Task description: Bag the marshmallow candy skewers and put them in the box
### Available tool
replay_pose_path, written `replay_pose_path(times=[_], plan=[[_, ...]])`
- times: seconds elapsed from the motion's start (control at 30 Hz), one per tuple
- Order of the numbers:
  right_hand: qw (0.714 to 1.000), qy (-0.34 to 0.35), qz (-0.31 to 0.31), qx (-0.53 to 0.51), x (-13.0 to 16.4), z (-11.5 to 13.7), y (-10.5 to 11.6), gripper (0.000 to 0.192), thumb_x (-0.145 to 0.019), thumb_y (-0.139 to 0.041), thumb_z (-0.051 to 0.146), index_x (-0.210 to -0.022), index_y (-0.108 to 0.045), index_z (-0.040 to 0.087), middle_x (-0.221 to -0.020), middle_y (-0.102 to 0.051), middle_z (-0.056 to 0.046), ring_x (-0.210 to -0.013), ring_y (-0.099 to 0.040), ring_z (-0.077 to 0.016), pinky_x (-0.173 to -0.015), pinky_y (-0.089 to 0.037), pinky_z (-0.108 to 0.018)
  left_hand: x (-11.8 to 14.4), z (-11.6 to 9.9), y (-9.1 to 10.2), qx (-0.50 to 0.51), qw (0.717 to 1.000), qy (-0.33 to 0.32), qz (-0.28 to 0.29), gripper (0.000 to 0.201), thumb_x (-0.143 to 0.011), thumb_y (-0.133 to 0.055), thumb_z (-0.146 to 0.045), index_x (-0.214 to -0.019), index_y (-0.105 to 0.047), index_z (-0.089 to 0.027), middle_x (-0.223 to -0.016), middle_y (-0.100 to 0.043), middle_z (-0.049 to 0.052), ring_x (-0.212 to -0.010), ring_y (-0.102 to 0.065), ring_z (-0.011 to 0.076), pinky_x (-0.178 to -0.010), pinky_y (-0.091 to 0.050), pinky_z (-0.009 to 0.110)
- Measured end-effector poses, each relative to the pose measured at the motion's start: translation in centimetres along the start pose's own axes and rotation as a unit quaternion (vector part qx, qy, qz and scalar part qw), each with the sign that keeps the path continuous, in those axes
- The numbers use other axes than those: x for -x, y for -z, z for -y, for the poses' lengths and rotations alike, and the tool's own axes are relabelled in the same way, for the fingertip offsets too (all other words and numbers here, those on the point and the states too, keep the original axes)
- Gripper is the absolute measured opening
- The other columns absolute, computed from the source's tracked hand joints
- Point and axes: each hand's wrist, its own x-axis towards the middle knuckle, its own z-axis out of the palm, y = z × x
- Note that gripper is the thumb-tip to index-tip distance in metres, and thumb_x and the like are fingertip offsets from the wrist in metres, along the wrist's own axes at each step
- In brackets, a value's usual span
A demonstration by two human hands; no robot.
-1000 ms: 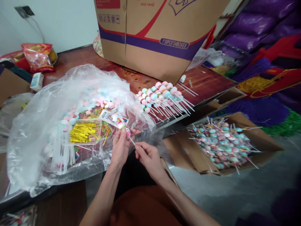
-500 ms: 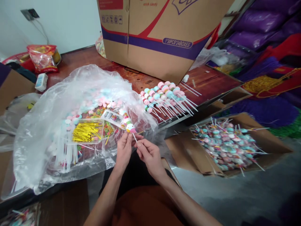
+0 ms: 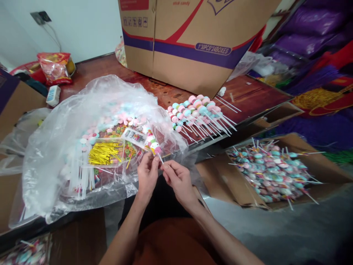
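A candy stick [image 3: 153,144], with pastel candies stacked on a white stick, points up and away from me between my hands. My left hand [image 3: 148,173] is closed at the lower end of the candies. With thumb and fingertips, my right hand [image 3: 178,179] pinches around the white stick just below. Whether a tie is between the fingers is too small to tell. Just beyond my hands lie a printed white card [image 3: 135,137] and a clear tray of gold twist ties [image 3: 105,152]. White sticks [image 3: 82,178] are bunched at the left.
Clear plastic sheeting [image 3: 110,88] bulges over loose candies on the table [image 3: 256,90]. Unwrapped candy sticks [image 3: 198,110] lie in rows to the right. A large carton [image 3: 187,55] stands behind. Lower right, an open box [image 3: 217,184] holds many wrapped candy sticks.
The view has shifted slightly, so the surroundings sit further right. My fingers have moved a little at the base of the candy stick; both hands keep hold of it.
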Motion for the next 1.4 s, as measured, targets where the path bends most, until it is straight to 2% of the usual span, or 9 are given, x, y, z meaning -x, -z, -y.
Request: replay_pose_path(times=[0.2, 0.43, 0.67, 0.8, 0.97, 1.1, 1.2, 1.27, 1.4], plan=[[0.999, 0.022, 0.005, 0.046, 0.5, 0.2, -0.3, 0.028, -0.095, -0.055, 0.040, -0.081, -0.062, 0.018, -0.056, -0.044, 0.006, -0.050, -0.036, -0.0085, -0.047, -0.028, -0.021, 0.2, -0.8, -0.3, -0.060, 0.998, -0.016, -0.023, 0.027, -0.089, -0.063, -0.037, -0.069, -0.058, -0.021, -0.061, -0.051, -0.003, -0.058, -0.044, 0.0124, -0.058, -0.038, 0.024], [0.999, 0.025, 0.003, 0.039, 0.4, -0.1, -0.3, 0.028, -0.096, -0.055, 0.040, -0.081, -0.062, 0.018, -0.057, -0.044, 0.006, -0.051, -0.036, -0.0086, -0.048, -0.029, -0.021, 0.7, -1.3, -1.0, -0.008, 1.000, 0.006, -0.027, 0.022, -0.091, -0.061, -0.042, -0.085, -0.062, -0.021, -0.072, -0.055, -0.002, -0.065, -0.049, 0.0134, -0.064, -0.041, 0.024], [0.999, 0.020, 0.005, 0.039, 0.4, -0.2, -0.5, 0.028, -0.096, -0.055, 0.041, -0.082, -0.064, 0.018, -0.057, -0.044, 0.006, -0.051, -0.037, -0.0090, -0.048, -0.030, -0.022, 0.6, -0.9, -1.1, -0.055, 0.997, -0.002, -0.049, 0.029, -0.095, -0.054, -0.037, -0.070, -0.050, -0.022, -0.063, -0.047, -0.004, -0.059, -0.042, 0.0130, -0.059, -0.035, 0.025], [0.999, 0.029, -0.002, 0.039, 0.3, 0.2, -0.4, 0.029, -0.095, -0.055, 0.041, -0.077, -0.060, 0.018, -0.058, -0.044, 0.006, -0.051, -0.036, -0.0087, -0.048, -0.030, -0.021, 0.8, -0.3, -0.2, -0.109, 0.994, -0.027, 0.016, 0.030, -0.095, -0.053, -0.031, -0.067, -0.047, -0.022, -0.062, -0.044, -0.004, -0.059, -0.042, 0.0134, -0.060, -0.033, 0.026], [0.998, 0.045, 0.003, 0.036, -0.1, 0.7, -0.5, 0.029, -0.096, -0.054, 0.038, -0.075, -0.057, 0.019, -0.058, -0.042, 0.006, -0.051, -0.035, -0.0084, -0.048, -0.030, -0.022, 1.1, -0.3, 1.8, -0.147, 0.982, -0.054, 0.108, 0.028, -0.096, -0.052, -0.031, -0.070, -0.056, -0.021, -0.066, -0.051, -0.002, -0.063, -0.046, 0.0140, -0.063, -0.035, 0.027], [0.995, 0.069, 0.003, 0.076, -0.3, 0.8, -0.4, 0.026, -0.097, -0.052, 0.035, -0.078, -0.059, 0.018, -0.058, -0.043, 0.006, -0.052, -0.039, -0.0095, -0.051, -0.033, -0.023, 1.2, -1.1, 2.4, -0.044, 0.990, 0.005, 0.133, 0.017, -0.091, -0.063, -0.037, -0.090, -0.070, -0.021, -0.086, -0.066, 0.003, -0.081, -0.059, 0.0175, -0.076, -0.045, 0.028], [0.991, 0.075, 0.012, 0.107, -0.3, 0.6, -0.5, 0.027, -0.097, -0.051, 0.034, -0.076, -0.058, 0.019, -0.058, -0.043, 0.005, -0.053, -0.040, -0.0101, -0.053, -0.034, -0.023, 0.9, -1.6, 1.9, 0.131, 0.983, 0.102, 0.073, 0.039, -0.089, -0.062, -0.052, -0.113, -0.068, -0.022, -0.106, -0.071, 0.008, -0.097, -0.066, 0.0227, -0.084, -0.051, 0.033], [0.990, 0.073, 0.026, 0.121, -0.1, 0.2, -0.7, 0.028, -0.098, -0.050, 0.033, -0.075, -0.057, 0.019, -0.058, -0.044, 0.005, -0.054, -0.041, -0.0102, -0.054, -0.034, -0.023, 0.5, -1.9, 1.3, 0.188, 0.971, 0.145, 0.036, 0.046, -0.088, -0.059, -0.059, -0.110, -0.067, -0.019, -0.105, -0.072, 0.011, -0.096, -0.069, 0.0240, -0.082, -0.054, 0.034], [0.989, 0.062, 0.037, 0.130, 0.3, -0.6, -1.2, 0.029, -0.097, -0.050, 0.034, -0.074, -0.057, 0.019, -0.059, -0.045, 0.005, -0.055, -0.042, -0.0107, -0.055, -0.034, -0.023, -0.1, -2.5, 0.7, 0.173, 0.971, 0.163, 0.021, 0.039, -0.081, -0.073, -0.052, -0.096, -0.070, -0.016, -0.094, -0.076, 0.011, -0.092, -0.071, 0.0248, -0.077, -0.055, 0.033]])
